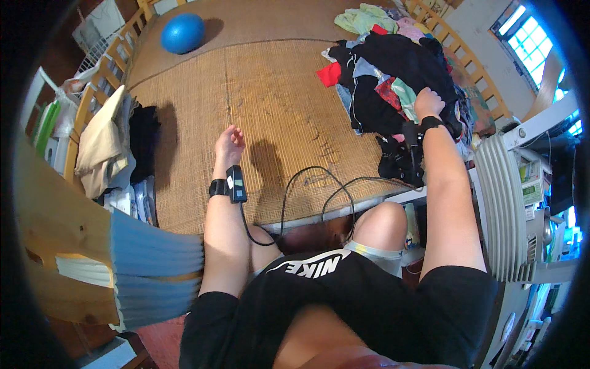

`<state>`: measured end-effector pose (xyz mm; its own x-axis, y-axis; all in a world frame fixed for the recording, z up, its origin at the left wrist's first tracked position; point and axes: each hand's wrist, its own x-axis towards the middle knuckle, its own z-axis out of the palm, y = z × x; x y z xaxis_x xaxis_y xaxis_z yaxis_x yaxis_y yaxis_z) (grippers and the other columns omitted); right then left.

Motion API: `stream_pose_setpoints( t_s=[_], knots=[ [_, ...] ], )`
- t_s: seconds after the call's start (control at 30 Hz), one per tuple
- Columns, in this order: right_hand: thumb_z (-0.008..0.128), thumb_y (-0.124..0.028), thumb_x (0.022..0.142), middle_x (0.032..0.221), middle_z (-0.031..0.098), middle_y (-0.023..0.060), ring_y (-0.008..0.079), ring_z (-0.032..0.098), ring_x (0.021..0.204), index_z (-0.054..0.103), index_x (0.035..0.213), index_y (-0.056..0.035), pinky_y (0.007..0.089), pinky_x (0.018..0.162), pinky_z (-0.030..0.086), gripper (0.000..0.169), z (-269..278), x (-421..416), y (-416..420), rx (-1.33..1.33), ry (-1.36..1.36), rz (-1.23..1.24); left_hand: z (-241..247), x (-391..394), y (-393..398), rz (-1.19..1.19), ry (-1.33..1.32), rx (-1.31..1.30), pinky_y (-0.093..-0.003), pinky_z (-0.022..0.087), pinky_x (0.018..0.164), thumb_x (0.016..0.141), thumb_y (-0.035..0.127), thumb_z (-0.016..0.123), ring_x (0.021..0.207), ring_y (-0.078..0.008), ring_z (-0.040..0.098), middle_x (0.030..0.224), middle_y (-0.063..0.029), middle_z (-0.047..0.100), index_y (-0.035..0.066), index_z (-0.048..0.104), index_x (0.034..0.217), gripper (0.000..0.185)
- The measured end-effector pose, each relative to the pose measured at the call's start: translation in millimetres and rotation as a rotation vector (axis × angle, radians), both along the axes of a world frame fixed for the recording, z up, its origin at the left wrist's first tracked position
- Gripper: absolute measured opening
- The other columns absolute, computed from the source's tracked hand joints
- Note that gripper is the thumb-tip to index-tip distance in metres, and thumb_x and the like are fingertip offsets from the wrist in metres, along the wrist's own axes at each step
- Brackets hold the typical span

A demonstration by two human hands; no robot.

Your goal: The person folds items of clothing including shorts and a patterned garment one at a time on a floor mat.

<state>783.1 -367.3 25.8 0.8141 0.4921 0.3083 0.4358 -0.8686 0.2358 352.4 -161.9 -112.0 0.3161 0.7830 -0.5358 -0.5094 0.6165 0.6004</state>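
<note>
My left hand (229,145) hovers over the woven mat (193,115) with its fingers loosely curled and apart, nothing in it. On the right, my right hand (428,104) is at a heap of clothes, over a black garment (392,55); its fingers are curled, and whether they grip cloth cannot be seen. Near that hand lie a green and white cloth (404,97) and a red patterned cloth (391,94). A red cloth (329,74) sticks out at the heap's left edge. Each wrist wears a black strap, with a small black box on the left one.
Stacked folded clothes (103,143) stand by the left wooden rail (99,85). A blue ball (183,33) rests on the far part of the mat. A black cable (318,168) loops from the left wrist box across the mat's near edge. Pale slats (500,207) stand at the right.
</note>
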Motion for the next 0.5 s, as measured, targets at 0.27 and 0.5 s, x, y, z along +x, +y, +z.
stream_pose_setpoints(
  t_s=[0.27,0.5],
  knots=[
    [0.04,-0.012,0.073,0.097,0.055,0.0192,0.0314,0.053,0.092,0.056,0.1,-0.0068,0.0399,0.077,0.042,0.032,81,-57,41,0.358,0.187,0.451,18,20,-11,-0.12,-0.034,0.154,-0.0225,0.038,0.051,0.08,0.017,0.049,0.057,-0.0113,0.051,0.067,-0.0011,0.054,0.01,0.047,0.081,0.008],
    [0.038,-0.004,0.068,0.1,0.054,0.0151,0.0302,0.053,0.092,0.052,0.11,-0.0173,0.0334,0.078,0.042,0.045,36,-172,87,0.31,0.649,1.262,70,41,-57,-0.654,-0.209,0.205,-0.0367,0.038,0.076,0.078,0.056,0.039,0.089,-0.0228,0.052,0.094,-0.0069,0.055,0.01,0.046,0.101,0.052]
  ],
)
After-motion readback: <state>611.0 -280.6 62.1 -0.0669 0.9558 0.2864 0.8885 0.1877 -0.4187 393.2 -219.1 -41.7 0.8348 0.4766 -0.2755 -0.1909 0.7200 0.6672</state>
